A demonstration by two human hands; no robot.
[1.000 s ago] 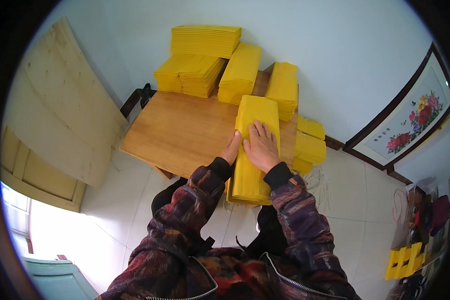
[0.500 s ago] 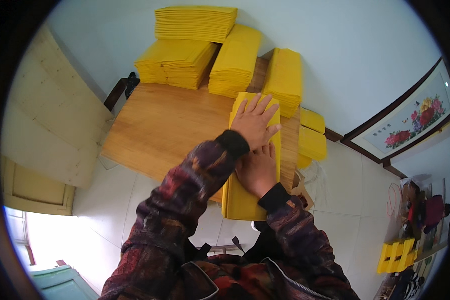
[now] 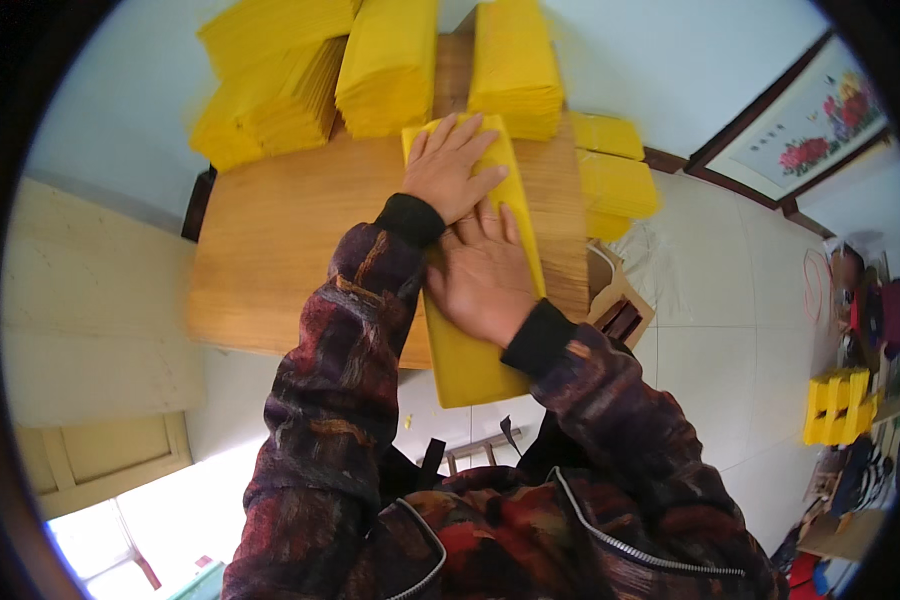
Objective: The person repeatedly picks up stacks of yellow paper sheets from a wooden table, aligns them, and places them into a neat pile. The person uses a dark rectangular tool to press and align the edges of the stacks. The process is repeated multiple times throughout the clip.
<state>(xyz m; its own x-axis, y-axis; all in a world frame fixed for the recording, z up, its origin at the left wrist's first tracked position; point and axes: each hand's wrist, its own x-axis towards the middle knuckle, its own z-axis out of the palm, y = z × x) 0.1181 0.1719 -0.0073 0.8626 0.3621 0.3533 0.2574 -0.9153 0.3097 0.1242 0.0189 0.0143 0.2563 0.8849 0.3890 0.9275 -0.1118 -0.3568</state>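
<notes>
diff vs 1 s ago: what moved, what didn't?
The left hand slid from beside the right hand out to the far end of the yellow stack. Both palms are still flat on it, nothing gripped or let go. The stack still overhangs the table edge; the far piles stayed put.

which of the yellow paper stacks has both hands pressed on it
The long yellow stack nearest the person, overhanging the wooden table's front edge. The left hand and right hand lie flat on it; the other stacks sit untouched behind.
</notes>
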